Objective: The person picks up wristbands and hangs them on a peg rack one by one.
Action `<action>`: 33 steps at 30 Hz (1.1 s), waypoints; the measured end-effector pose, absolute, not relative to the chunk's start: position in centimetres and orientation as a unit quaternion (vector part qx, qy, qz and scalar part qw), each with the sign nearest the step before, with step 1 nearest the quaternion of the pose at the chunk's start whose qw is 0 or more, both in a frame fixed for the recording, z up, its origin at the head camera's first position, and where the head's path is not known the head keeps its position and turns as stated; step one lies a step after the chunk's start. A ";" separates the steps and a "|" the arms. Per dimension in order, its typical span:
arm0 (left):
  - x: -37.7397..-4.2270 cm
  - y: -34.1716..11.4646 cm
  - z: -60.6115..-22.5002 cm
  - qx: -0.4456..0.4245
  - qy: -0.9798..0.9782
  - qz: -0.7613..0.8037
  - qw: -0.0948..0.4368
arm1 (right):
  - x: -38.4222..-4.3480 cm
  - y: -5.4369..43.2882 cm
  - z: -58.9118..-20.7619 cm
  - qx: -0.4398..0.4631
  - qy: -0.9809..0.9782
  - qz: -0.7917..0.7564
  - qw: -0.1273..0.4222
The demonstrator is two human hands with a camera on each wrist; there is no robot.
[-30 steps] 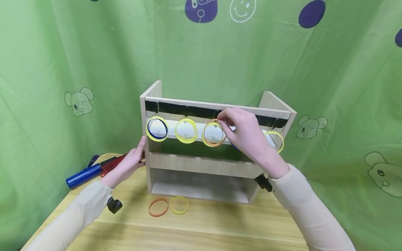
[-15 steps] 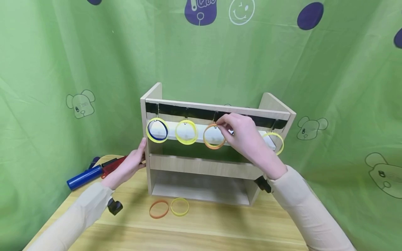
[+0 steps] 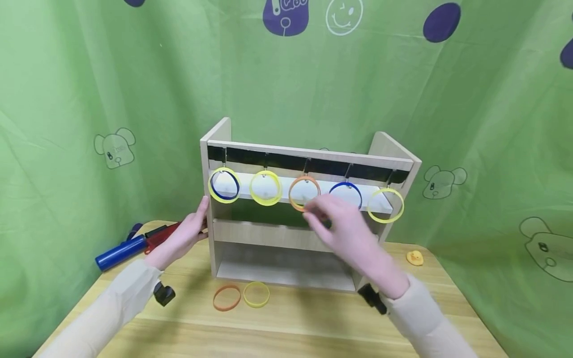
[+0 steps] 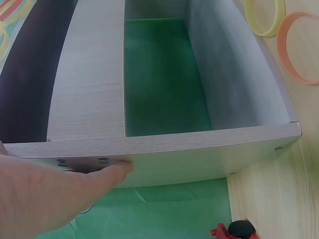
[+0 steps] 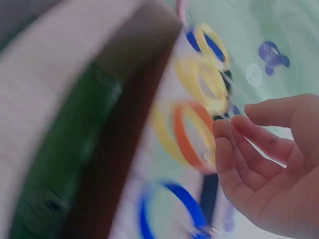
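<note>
A pale wooden rack (image 3: pixel 291 233) has a row of hooks under its top bar. The left hand (image 3: pixel 190 228) rests against the rack's left side, its fingers (image 4: pixel 107 177) lying straight along the outer panel. My right hand (image 3: pixel 342 226) is in front of the hooks, thumb and fingers apart, holding nothing. Just beyond its fingertips an orange ring (image 5: pixel 184 134) hangs on the middle hook with a yellow ring (image 5: pixel 160 127). A blue ring (image 5: pixel 144 214) hangs on the hook to the right, partly hidden by this hand in the head view.
Yellow rings hang on the left hooks, the leftmost with a dark blue ring (image 3: pixel 212 188); another yellow ring (image 3: pixel 386 221) hangs far right. An orange ring (image 3: pixel 215 301) and yellow ring (image 3: pixel 267 297) lie before the rack. A blue-and-red object (image 3: pixel 121 254) lies left, a yellow duck (image 3: pixel 415 257) right.
My right hand has let go of the orange ring, now hanging on the middle hook, and moved down. The blue ring and the duck have come into sight. The left hand has stayed put.
</note>
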State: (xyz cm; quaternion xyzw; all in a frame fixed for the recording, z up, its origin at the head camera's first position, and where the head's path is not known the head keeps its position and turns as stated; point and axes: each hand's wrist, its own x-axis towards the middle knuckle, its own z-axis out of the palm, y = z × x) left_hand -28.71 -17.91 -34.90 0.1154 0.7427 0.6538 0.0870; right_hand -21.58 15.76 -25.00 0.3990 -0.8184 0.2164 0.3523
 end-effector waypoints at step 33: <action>-28.9 -17.8 -35.0 0.108 0.742 0.656 0.090 | -25.2 10.1 -47.8 0.273 -0.931 0.228 0.087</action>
